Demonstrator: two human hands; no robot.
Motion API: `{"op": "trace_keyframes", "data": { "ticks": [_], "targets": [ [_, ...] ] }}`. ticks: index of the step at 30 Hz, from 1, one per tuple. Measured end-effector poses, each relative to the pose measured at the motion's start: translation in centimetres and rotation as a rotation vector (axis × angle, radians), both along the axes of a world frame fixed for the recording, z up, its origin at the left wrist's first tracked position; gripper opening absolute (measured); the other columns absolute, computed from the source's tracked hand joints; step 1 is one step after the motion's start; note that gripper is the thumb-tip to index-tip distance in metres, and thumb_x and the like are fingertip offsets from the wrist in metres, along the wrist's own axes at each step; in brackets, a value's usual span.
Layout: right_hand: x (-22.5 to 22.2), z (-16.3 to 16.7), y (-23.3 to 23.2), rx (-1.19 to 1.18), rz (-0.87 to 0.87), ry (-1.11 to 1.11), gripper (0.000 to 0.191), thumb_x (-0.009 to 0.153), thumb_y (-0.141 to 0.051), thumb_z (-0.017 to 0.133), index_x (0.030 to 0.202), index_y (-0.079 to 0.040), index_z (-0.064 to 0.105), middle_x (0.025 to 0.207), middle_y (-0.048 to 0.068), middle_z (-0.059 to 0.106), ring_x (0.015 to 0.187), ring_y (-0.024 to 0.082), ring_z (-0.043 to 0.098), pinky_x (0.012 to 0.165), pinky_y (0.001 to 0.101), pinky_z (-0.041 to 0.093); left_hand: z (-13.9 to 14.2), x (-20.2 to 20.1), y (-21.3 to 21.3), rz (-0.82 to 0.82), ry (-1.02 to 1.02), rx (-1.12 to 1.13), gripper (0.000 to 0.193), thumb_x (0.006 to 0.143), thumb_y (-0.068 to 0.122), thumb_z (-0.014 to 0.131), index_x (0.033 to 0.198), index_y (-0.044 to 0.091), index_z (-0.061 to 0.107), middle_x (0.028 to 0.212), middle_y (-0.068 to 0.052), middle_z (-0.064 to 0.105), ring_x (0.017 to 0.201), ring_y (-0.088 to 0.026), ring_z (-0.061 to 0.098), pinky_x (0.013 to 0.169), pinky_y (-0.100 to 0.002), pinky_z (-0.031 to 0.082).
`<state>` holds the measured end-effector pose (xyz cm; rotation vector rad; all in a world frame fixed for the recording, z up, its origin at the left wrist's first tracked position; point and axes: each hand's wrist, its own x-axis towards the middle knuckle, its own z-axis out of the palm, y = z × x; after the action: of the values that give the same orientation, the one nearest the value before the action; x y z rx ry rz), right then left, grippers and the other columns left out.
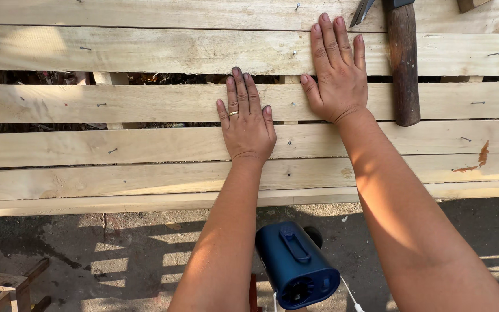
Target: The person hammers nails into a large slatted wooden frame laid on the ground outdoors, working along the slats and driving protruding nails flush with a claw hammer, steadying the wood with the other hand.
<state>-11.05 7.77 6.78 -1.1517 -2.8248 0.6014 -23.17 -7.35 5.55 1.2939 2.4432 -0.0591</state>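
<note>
While both palms lie flat on the pale wooden slats, we see the left hand spread with fingers nearly together, pressing on the third slat from the top and reaching across the gap toward the one above. It wears a ring on one finger. Our right hand sits just beside it, higher and to the right, also open and flat, its fingers stretched over the second slat and its heel on the third. Neither hand grips anything. The slats run side to side across the view, set apart by narrow gaps, with nails standing partly proud along them. Just right of the right hand we find a hammer lying on the slats, its dark wooden handle pointing toward us, its head at the top edge. Below the slats lies rough concrete ground with striped shadow, and a dark blue device hangs between our forearms
</note>
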Motion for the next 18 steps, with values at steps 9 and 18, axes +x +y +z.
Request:
{"op": "trace_keyframes", "data": {
  "ticks": [9, 18],
  "targets": [
    [-0.3, -0.7, 0.9, -0.004, 0.028, -0.005, 0.082, 0.101, -0.040, 0.050, 0.170, -0.006, 0.019, 0.176, 0.013, 0.014, 0.163, 0.034, 0.011, 0.128, 0.0616, 0.008, -0.9, -0.1, -0.3, 0.012, -0.009, 0.047, 0.069, 0.105, 0.034, 0.034, 0.166, 0.009, 0.013, 0.174, -0.007, 0.002, 0.161, -0.023, 0.002, 0.129, -0.047, 0.004],
    [-0.9, -1.1, 2.2, -0.014, -0.017, 0.023, 0.082, 0.096, -0.037, 0.055, 0.167, -0.008, 0.028, 0.174, 0.011, 0.022, 0.162, 0.033, 0.017, 0.127, 0.0616, 0.011, -0.7, -0.8, 0.8, 0.053, 0.012, 0.154, 0.063, 0.102, 0.032, 0.042, 0.161, 0.013, 0.029, 0.163, -0.003, 0.028, 0.157, -0.023, 0.015, 0.128, -0.049, 0.011]
  ]
}}
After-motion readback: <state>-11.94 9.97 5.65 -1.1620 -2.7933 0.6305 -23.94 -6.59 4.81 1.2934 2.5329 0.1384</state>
